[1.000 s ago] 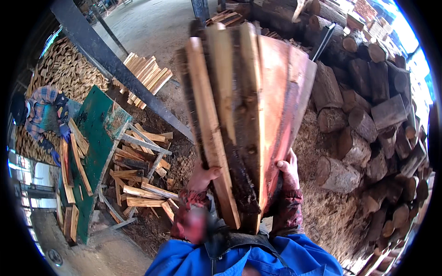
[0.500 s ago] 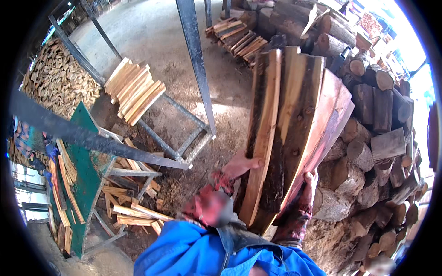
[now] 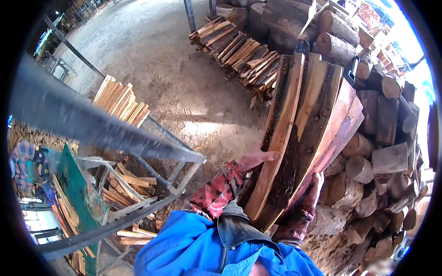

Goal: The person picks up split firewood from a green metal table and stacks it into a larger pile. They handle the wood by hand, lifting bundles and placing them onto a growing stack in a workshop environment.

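Note:
An armful of long split logs (image 3: 316, 115) leans up in front of my body. Bark shows dark on some faces, with pale or reddish wood on the others. My left hand (image 3: 258, 158) is closed on the left side of the load, its thumb lying across the front of a pale split piece (image 3: 277, 152). Low on the right side, my right hand (image 3: 316, 183) grips the edge of the reddish piece. The load hides most of the fingers of both hands. Its lower ends rest close against my blue garment and dark apron (image 3: 239, 230).
Cut round logs (image 3: 359, 169) are piled high along the right. A long row of stacked split wood (image 3: 239, 53) lies ahead. To the left stand a metal frame (image 3: 182, 181), a split-wood stack (image 3: 120, 102) and a green board (image 3: 76, 188), with another person (image 3: 28, 168) beyond.
The view has shifted, so the metal frame and its posts sit further left and more of the stacked row ahead shows. Both hands keep their hold on the split logs.

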Demonstrator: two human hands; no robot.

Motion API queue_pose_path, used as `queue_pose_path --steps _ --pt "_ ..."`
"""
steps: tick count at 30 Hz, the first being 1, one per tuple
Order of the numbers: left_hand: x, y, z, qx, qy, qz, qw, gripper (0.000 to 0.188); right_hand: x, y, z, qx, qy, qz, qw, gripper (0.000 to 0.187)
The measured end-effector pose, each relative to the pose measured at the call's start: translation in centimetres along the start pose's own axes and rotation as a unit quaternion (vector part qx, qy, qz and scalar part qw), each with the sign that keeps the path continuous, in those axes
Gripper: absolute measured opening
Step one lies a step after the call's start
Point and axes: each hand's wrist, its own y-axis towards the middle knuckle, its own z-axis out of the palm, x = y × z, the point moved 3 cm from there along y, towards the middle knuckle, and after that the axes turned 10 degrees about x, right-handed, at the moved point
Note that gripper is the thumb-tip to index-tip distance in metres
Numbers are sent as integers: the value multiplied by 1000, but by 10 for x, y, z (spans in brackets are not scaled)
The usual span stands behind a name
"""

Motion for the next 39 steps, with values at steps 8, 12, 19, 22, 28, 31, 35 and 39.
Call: queue_pose_path --steps 8,12,19,22,28,31,35,39 --pt "-54 107 -88 -61 -40 -7 997 76 -1 174 33 35 19 55 998 59" --pt "-86 148 -144 -101 -34 -9 994 61 -16 258 54 54 26 75 995 55" --pt "-127 239 -252 -102 -67 37 992 55 -18 388 121 47 -36 76 995 43" --pt "-136 266 -286 -107 -72 -5 992 55 -24 426 138 52 4 97 994 51" --pt "-168 322 -363 -108 -51 -44 992 60 -66 508 156 38 -25 110 993 47" --pt "-173 363 -402 -110 -98 -87 985 62 -69 565 175 52 -49 94 993 28" --pt "-164 403 -446 -131 -83 -90 984 62 -89 623 197 45 -27 145 988 42" --pt "-170 437 -475 -148 -139 -126 971 60 -98 670 214 30 -55 178 982 40"
